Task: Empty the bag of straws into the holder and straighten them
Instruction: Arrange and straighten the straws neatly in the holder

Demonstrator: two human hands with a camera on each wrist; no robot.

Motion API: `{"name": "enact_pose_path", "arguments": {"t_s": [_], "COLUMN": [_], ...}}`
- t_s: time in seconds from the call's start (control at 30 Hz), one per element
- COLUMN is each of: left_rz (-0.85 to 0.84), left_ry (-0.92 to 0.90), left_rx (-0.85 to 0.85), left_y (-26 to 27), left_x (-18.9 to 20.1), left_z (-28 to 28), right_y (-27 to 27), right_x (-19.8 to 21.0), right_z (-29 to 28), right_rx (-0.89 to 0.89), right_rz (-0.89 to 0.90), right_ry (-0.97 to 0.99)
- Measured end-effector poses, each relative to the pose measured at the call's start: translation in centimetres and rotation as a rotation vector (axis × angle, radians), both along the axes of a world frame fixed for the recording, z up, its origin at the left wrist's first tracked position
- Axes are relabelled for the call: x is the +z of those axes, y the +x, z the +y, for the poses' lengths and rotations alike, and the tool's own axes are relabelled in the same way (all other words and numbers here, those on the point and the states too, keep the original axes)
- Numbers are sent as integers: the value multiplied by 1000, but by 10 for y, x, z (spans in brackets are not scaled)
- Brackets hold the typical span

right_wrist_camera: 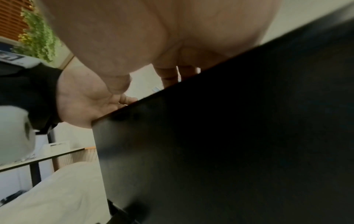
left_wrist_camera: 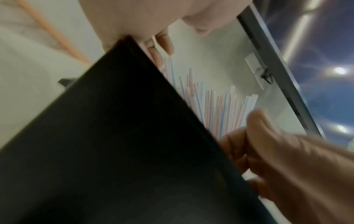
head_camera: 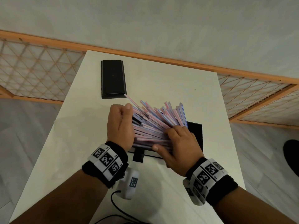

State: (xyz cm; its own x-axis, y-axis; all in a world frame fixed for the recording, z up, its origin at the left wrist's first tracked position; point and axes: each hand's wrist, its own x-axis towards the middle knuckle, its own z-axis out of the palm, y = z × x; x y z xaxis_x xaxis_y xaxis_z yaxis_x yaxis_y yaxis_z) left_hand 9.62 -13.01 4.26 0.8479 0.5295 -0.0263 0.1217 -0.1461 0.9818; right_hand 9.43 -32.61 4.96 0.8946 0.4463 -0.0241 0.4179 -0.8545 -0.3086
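A fanned bundle of pink, blue and white striped straws (head_camera: 153, 125) lies across the top of the black holder (head_camera: 195, 135) in the middle of the white table (head_camera: 161, 81). My left hand (head_camera: 120, 125) stands on edge at the bundle's left end, palm against the straw ends and thumb up. My right hand (head_camera: 176, 141) lies over the bundle's right part, fingers on top and thumb on the near side, gripping the straws. In the left wrist view the straws (left_wrist_camera: 216, 109) stick up behind the holder's dark wall (left_wrist_camera: 114, 136). The right wrist view is mostly filled by the holder (right_wrist_camera: 229, 136). No bag is in view.
A flat black rectangular piece (head_camera: 113, 79) lies at the table's far left. A small black tab (head_camera: 138, 155) juts from the holder's near side. A wooden lattice screen (head_camera: 32, 70) stands beyond the table. A dark object (head_camera: 291, 156) sits on the floor at right.
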Motion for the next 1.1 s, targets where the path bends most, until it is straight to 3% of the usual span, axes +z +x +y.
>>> {"name": "enact_pose_path", "arguments": {"t_s": [0.13,0.3,0.43,0.57,0.73,0.87,1.03,1.1], "left_rz": [94,138,185,231,274,288,306,311], "left_ry": [-139,-260,-335,-291,-176,-170,-148,-163], "left_rx": [-32,-38,36,-8,-42,-38,-50,-48], "left_y": [2,-2,2,1,0,-1,-1,-1], "left_x": [3,7,6,16,15,14,14,14], "left_z": [-1,-3,1,-5,-9,-12,-11,-11], "right_y": [-3,0,-2,-1,2,1,6,3], "right_x": [-4,-10,-8,-2,5,-2,9,11], "right_z": [1,12,12,10,-3,-4,-8,-1], "right_rx": [20,62,10,51,-37,59,55,61], "right_rz": [2,35,35,139,198,246,111,52], "right_ry": [-99,31,-101,-117,-344,-274,-447,-382]}}
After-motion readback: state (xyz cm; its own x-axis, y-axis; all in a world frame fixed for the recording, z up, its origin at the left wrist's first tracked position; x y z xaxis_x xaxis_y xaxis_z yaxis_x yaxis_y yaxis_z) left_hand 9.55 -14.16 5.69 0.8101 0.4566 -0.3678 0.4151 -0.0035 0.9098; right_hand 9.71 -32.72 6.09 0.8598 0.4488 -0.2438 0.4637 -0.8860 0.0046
